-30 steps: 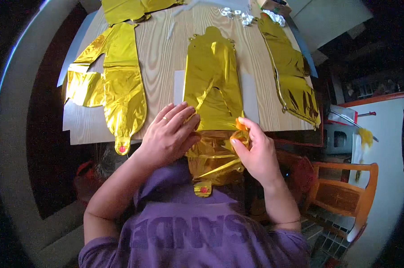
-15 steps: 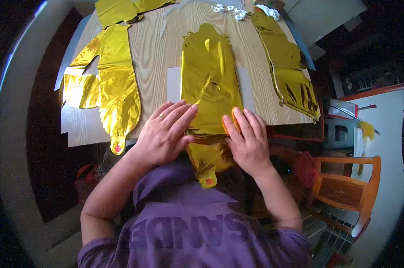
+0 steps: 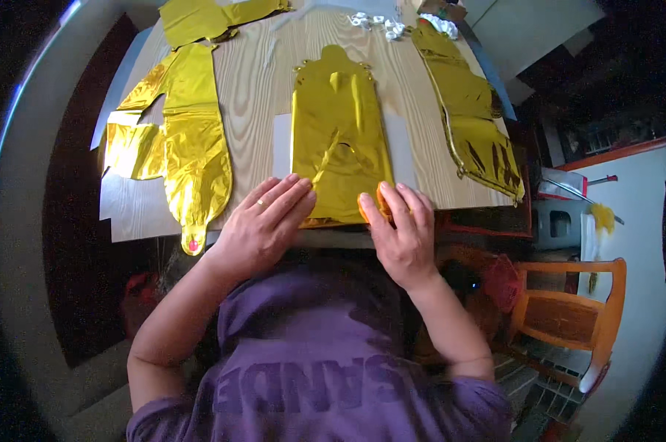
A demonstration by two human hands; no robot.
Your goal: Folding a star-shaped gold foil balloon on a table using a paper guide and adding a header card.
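Observation:
A flat gold foil balloon (image 3: pixel 338 110) lies in the middle of the wooden table, its near end at the front edge. My left hand (image 3: pixel 265 221) rests on its near left corner, fingers stretched out and close together, holding nothing that I can see. My right hand (image 3: pixel 401 234) is at the near right corner, with bent fingers pressing a small orange thing (image 3: pixel 382 197) against the foil. The fingers cover most of that orange thing, so its kind cannot be told. A white sheet (image 3: pixel 401 144) shows beneath the balloon on both sides.
More flat gold foil balloons lie on the table (image 3: pixel 255 96): one at the left (image 3: pixel 193 125) with a red dot on its tail, one at the far left (image 3: pixel 193 20), one at the right (image 3: pixel 465 110). Small white pieces (image 3: pixel 377 24) sit at the back. A wooden chair (image 3: pixel 569 302) stands at the right.
The balloon's near tail with its red dot, which hung over the table edge, is out of sight now. Both hands have shifted slightly, and the middle balloon has slid a little toward me.

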